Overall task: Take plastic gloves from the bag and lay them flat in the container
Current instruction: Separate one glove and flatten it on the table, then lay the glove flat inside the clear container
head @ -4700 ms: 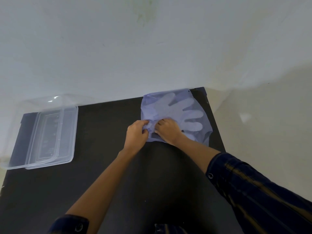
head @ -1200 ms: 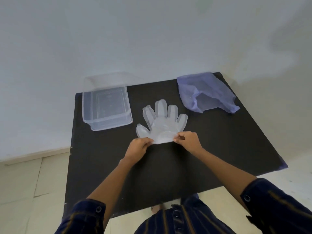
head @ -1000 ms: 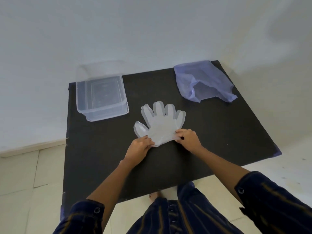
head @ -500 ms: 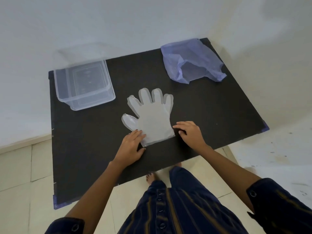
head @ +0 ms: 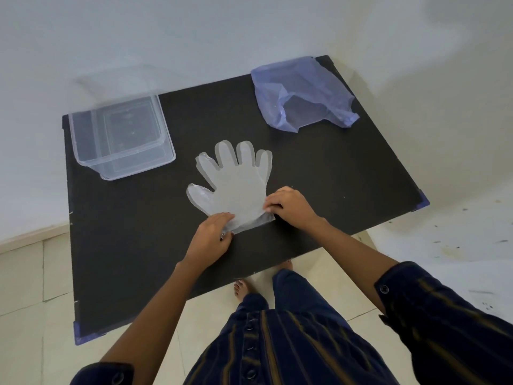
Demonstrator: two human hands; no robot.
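Both hands, left (head: pixel 213 232) and right (head: pixel 288 208), pinch the glove (head: pixel 236 187) cuff on the counter (head: pixel 333 176), apparently to carry it flat to the far-left container (head: pixel 122 137)

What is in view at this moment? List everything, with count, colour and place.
table: one, black, centre of view
container: one, clear, empty, far left of the table
bag: one, pale purple, open, far right corner of the table
glove: one stack or single, translucent white, flat at table centre, fingers pointing away
floor: cream tiles
left hand: on the glove's cuff, near-left corner
right hand: pinching the cuff's right corner
sleeves and clothing: dark blue, striped
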